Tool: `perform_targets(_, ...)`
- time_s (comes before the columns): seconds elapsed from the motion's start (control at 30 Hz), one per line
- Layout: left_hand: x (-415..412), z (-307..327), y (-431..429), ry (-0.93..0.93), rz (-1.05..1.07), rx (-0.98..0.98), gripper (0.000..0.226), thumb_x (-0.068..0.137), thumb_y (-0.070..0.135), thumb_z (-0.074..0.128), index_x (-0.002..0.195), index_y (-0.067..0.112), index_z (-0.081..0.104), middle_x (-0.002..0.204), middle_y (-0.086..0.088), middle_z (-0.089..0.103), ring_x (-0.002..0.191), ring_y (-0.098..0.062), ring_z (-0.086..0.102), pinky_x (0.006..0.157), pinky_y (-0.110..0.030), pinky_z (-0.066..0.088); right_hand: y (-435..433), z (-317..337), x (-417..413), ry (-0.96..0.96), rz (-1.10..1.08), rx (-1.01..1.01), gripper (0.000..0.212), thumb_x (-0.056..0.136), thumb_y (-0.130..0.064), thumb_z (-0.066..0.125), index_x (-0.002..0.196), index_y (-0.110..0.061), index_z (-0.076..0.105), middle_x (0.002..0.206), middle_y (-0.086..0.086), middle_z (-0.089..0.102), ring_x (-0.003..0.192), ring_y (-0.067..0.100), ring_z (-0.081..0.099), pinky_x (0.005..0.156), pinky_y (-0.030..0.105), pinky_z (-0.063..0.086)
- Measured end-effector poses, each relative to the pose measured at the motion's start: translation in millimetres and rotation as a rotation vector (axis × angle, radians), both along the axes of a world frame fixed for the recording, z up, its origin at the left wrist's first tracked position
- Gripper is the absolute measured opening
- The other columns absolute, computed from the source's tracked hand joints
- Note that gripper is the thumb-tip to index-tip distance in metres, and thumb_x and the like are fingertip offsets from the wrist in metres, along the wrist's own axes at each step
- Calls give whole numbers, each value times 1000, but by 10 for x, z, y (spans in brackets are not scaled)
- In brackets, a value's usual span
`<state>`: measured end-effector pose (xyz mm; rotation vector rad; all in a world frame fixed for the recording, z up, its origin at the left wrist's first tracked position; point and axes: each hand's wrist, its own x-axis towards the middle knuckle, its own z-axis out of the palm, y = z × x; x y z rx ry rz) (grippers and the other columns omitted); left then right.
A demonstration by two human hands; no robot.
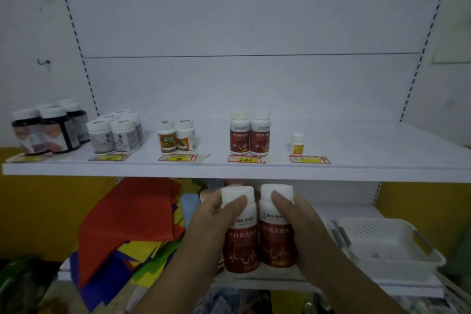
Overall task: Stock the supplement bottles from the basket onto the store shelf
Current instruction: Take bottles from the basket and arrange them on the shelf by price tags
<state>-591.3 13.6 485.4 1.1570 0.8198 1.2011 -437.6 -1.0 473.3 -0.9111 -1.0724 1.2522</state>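
The left hand (216, 222) grips one red bottle (240, 242) and the right hand (293, 222) another (276, 237) — upright, touching, thumbs across their white caps — just below the shelf (229, 172), where two matching bottles (249, 132) stand, the white basket (382, 250) at right.

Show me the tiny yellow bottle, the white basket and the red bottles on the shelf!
tiny yellow bottle (297, 144): head view, its label.
white basket (397, 266): head view, front wall.
red bottles on the shelf (249, 135): head view, labels.
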Motion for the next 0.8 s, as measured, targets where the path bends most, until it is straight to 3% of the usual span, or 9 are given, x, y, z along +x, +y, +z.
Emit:
perform_targets(0.1,23,256,105,46,-30,77,23,81,24,62,103,24,68,97,-2,76,86,-19,73,62,-29,58,92,298,-34,-165,-67,114,46,68,-64,55,104,-37,62,106,0,71,97,21,69,85,51,55)
perform_targets(0.2,54,626,311,141,-28,203,39,64,51,62,99,34,67,96,7,76,88,-11,72,68,-29,57,272,676,19,-282,-116,261,52,65,-69,49,103,-36,61,100,-7,72,92,13,70,79,38,58)
perform_targets(0.27,54,908,552,190,-14,294,48,59,57,60,102,36,65,100,7,74,93,-13,71,78,-34,55,497,988,155,-358,-158,328,67,60,-79,44,106,-33,60,99,-8,73,88,12,71,75,35,58)
perform_targets(0.37,21,1385,992,279,85,433,40,66,55,58,103,40,61,103,11,70,93,-4,68,75,-24,55,1008,1481,401,-431,-258,312,105,51,-86,40,134,-21,43,129,4,60,111,22,61,96,47,48)
perform_targets(0.43,-11,1705,1314,342,162,493,27,77,48,61,103,40,60,103,16,66,91,2,65,69,-16,52,1399,1761,548,-409,-267,340,93,66,-78,42,136,-16,38,134,7,54,117,22,56,100,45,44)
perform_targets(0.53,-51,2052,1833,357,197,464,27,82,29,67,108,26,62,111,5,65,105,-13,61,80,-29,51,1992,2000,751,-500,-274,390,44,88,-58,42,114,-23,48,107,-5,60,94,8,58,74,27,45)
perform_targets(0.6,-54,2149,2154,429,198,405,31,81,25,69,111,22,62,115,1,64,107,-17,59,85,-35,52,2311,2048,864,-567,-231,380,34,90,-52,46,110,-25,51,101,-7,60,89,7,58,67,23,41)
perform_targets(0.67,-36,2125,2435,525,175,324,29,80,23,70,108,23,63,113,1,64,107,-18,59,89,-42,51,2574,1979,940,-577,-139,336,31,89,-46,50,108,-22,55,105,-2,63,91,11,61,73,25,45)
perform_targets(0.8,108,1819,2863,680,32,164,27,78,11,71,102,21,65,111,-5,65,103,-23,61,66,-36,59,2947,1617,1005,-709,-6,258,29,89,-41,52,109,-20,59,112,3,64,99,15,61,87,31,50)
